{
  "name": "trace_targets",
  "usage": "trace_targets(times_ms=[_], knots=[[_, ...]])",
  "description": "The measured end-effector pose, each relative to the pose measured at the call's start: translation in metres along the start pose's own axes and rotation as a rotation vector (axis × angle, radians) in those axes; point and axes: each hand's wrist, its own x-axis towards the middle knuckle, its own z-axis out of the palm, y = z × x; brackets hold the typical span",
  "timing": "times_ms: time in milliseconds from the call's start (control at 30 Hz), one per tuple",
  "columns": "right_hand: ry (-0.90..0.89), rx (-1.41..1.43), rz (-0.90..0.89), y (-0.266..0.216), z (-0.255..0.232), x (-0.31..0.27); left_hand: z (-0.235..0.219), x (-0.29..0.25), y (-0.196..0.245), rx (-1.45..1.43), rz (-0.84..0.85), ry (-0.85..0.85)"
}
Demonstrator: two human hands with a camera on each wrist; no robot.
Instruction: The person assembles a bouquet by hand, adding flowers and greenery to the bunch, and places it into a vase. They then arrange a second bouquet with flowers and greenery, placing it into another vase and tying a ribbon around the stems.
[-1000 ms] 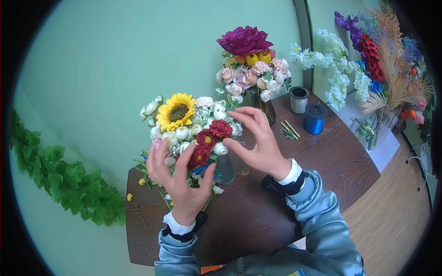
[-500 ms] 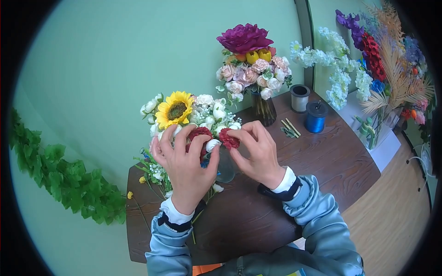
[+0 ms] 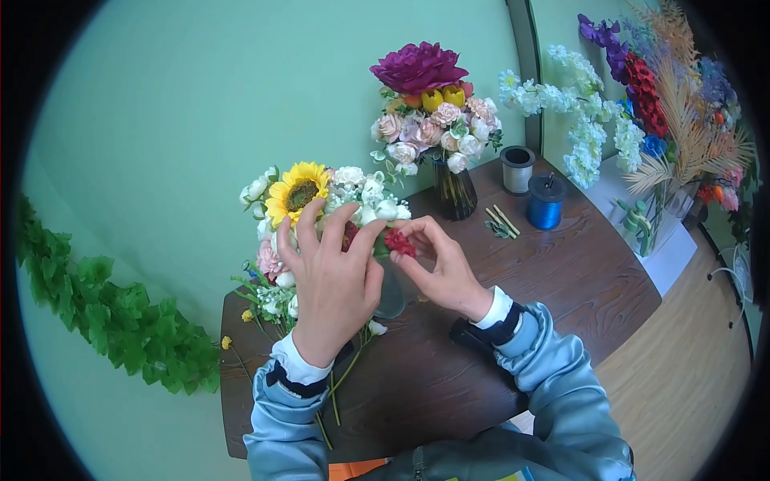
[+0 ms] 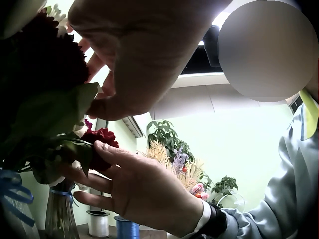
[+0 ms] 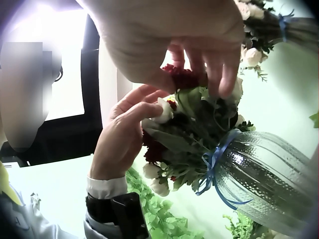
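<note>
My right hand (image 3: 451, 278) pinches a red carnation-like flower (image 3: 399, 242) at the right side of a bouquet, thumb below and fingers above. Over the front of the same bouquet, my left hand (image 3: 333, 284) has its fingers spread and gently bent. Its thumb touches a white bud (image 5: 164, 110) in the right wrist view. Another red bloom (image 3: 350, 235) shows partly behind the left fingers. A yellow sunflower (image 3: 298, 195) and white blooms (image 3: 373, 191) top the bouquet. The clear ribbed glass vase (image 5: 269, 174) beneath carries a blue ribbon (image 5: 215, 164) round its neck.
Behind stands a dark vase (image 3: 455, 192) of pink roses with a large magenta flower (image 3: 419, 68). A white spool (image 3: 517, 172), a blue spool (image 3: 546, 207) and short cut stems (image 3: 503, 223) lie right. Loose stems (image 3: 335, 393) rest on the wooden table (image 3: 417, 401).
Both hands have closed in on the red flowers from wide apart. The right hand now pinches one red bloom at the right edge; the left hand has shifted right, across the bouquet's front.
</note>
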Motion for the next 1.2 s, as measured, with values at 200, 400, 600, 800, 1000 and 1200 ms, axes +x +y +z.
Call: trace_targets(times_ms=[200,400,600,800,1000,1200], knots=[[-0.1,0.004,-0.153,0.006,0.0,0.003,0.005,0.018,-0.008,-0.046,0.118,-0.032],[0.006,-0.268,-0.309,0.005,0.007,-0.006,0.011,0.026,-0.012,-0.026,0.167,-0.12],[0.125,-0.187,-0.071,0.005,0.012,-0.017,0.01,0.029,-0.022,0.023,0.094,-0.02],[0.224,0.36,0.303,0.012,0.014,-0.011,0.007,0.026,-0.032,0.014,0.05,-0.03],[0.231,-0.007,-0.044,-0.006,0.015,0.007,0.002,0.023,-0.027,-0.067,0.07,-0.025],[0.265,0.26,0.14,0.016,0.014,0.021,0.0,0.018,-0.027,-0.111,0.063,-0.032]])
